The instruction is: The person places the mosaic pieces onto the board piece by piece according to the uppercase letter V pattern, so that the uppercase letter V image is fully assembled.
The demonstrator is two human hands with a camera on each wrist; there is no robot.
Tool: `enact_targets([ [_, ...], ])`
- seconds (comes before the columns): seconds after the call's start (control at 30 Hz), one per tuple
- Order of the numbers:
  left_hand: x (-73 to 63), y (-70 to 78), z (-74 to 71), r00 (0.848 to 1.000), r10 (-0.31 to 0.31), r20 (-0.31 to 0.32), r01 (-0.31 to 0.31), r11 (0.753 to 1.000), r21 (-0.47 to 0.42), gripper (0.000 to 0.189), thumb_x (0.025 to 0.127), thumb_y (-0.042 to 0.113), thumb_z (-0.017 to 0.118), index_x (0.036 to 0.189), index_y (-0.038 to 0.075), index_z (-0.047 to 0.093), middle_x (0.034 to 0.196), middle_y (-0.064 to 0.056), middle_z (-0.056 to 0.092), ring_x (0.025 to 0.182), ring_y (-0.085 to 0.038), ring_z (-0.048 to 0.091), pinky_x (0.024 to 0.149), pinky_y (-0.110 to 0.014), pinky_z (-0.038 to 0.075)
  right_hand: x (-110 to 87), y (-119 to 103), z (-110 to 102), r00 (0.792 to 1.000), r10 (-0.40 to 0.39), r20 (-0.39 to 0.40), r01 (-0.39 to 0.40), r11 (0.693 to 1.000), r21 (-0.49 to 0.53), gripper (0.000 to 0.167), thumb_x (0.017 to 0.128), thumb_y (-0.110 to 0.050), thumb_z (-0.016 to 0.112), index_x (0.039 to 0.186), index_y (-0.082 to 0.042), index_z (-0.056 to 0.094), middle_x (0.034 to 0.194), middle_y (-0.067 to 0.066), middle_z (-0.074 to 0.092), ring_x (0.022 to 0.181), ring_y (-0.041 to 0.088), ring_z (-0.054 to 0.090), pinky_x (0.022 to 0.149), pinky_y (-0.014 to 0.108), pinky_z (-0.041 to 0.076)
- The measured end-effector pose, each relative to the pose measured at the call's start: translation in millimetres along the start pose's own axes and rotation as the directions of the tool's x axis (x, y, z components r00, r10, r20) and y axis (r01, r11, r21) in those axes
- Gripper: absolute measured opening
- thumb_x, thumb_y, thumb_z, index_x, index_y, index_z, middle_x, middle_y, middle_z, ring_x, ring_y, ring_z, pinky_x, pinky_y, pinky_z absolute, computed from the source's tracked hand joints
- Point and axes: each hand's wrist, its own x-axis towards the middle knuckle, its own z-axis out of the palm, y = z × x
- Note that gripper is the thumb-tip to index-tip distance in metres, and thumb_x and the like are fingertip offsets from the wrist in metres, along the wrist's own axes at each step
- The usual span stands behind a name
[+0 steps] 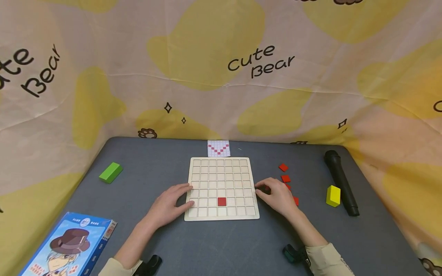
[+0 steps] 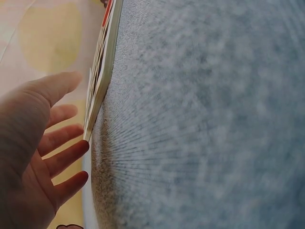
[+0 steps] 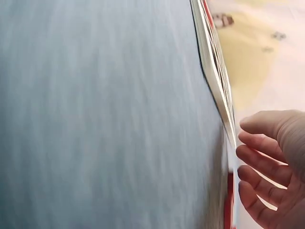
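Note:
A pale square grid board (image 1: 221,219) lies on the dark grey table, and one red square tile (image 1: 221,201) sits in a low cell near its middle column. My left hand (image 1: 168,204) rests at the board's left edge, thumb apart from the fingers. At the opposite edge is my right hand (image 1: 277,195), its thumb and fingertips by the rim. The right wrist view shows its fingers loosely bent and holding nothing. Several loose red tiles (image 1: 286,178) lie beside and partly behind the right hand. Above the board is a small card (image 1: 218,148) with a red V-shaped pattern.
A green block (image 1: 111,173) stands at the far left. A blue illustrated box (image 1: 70,245) is at the lower left. On the right are a black microphone (image 1: 342,184) and a yellow block (image 1: 333,196). A printed cloth (image 1: 203,50) hangs behind the table.

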Motion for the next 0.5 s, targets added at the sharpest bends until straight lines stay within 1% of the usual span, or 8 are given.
enact_targets([
  [0.07,0.0,-0.8,0.2,1.0,-0.001,0.001,0.001,1.0,0.007,0.053,0.087,0.034,0.074,0.132,0.009,0.061,0.137,-0.011,0.056,0.126,-0.033,0.051,0.099,-0.055,0.042,-0.5,8,-6,0.999,0.028,-0.02,-0.028,0.999,-0.035,0.015,0.083,-0.018,0.078,0.097,-0.016,0.075,0.095,-0.001,0.068,0.081,0.016,0.058,0.069,0.035,0.049],
  [0.23,0.1,-2.8,1.2,1.0,-0.011,0.026,0.011,1.0,0.013,0.055,0.087,0.034,0.074,0.133,0.007,0.06,0.14,-0.012,0.052,0.13,-0.035,0.046,0.101,-0.057,0.039,-1.3,20,-18,0.997,0.055,-0.051,-0.06,0.994,-0.096,0.016,0.082,-0.018,0.079,0.096,-0.013,0.075,0.094,0.002,0.069,0.08,0.02,0.057,0.067,0.038,0.048],
  [0.37,0.7,-3.4,1.8,0.999,-0.016,0.045,0.016,1.0,0.007,0.057,0.087,0.035,0.074,0.134,0.007,0.059,0.143,-0.013,0.05,0.135,-0.037,0.04,0.103,-0.059,0.035,-2.2,27,-22,0.995,0.082,-0.051,-0.088,0.986,-0.138,0.021,0.08,-0.021,0.08,0.098,-0.01,0.075,0.099,0.006,0.069,0.087,0.024,0.056,0.071,0.042,0.05],
  [0.5,1.2,-3.2,1.4,0.999,-0.01,0.05,0.01,1.0,0.001,0.058,0.087,0.035,0.074,0.135,0.007,0.059,0.144,-0.013,0.049,0.137,-0.038,0.037,0.104,-0.061,0.033,-3.3,30,-23,0.993,0.109,-0.043,-0.114,0.98,-0.164,0.025,0.08,-0.023,0.081,0.099,-0.009,0.074,0.104,0.009,0.068,0.093,0.028,0.056,0.073,0.045,0.051],
])
